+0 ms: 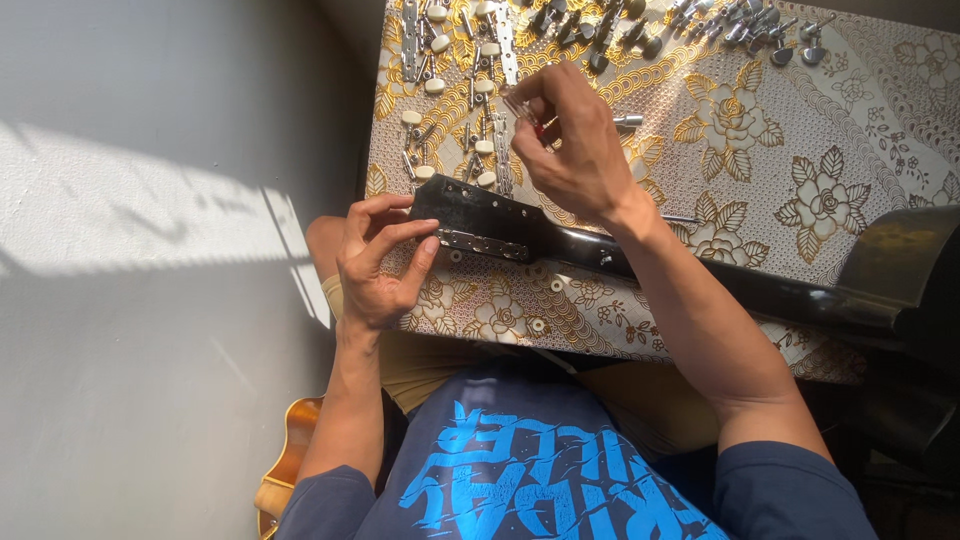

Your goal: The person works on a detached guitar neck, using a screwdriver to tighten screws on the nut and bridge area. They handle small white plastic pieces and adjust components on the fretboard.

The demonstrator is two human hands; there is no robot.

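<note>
A black guitar headstock (480, 208) with a metal tuner plate (485, 245) on its near edge lies across a table covered in a gold floral cloth (790, 150). My left hand (380, 260) grips the end of the headstock, thumb on the plate. My right hand (570, 140) hovers above the headstock and pinches a small screwdriver with a red handle (535, 120). The black neck (740, 290) runs right toward the guitar body (900, 260).
Several tuner strips with cream knobs (450, 90) lie at the far left of the cloth. A row of loose metal tuning pegs (700, 25) lines the far edge. Small washers (540, 325) sit near the front edge. A tan guitar body (285, 460) rests beside my left arm.
</note>
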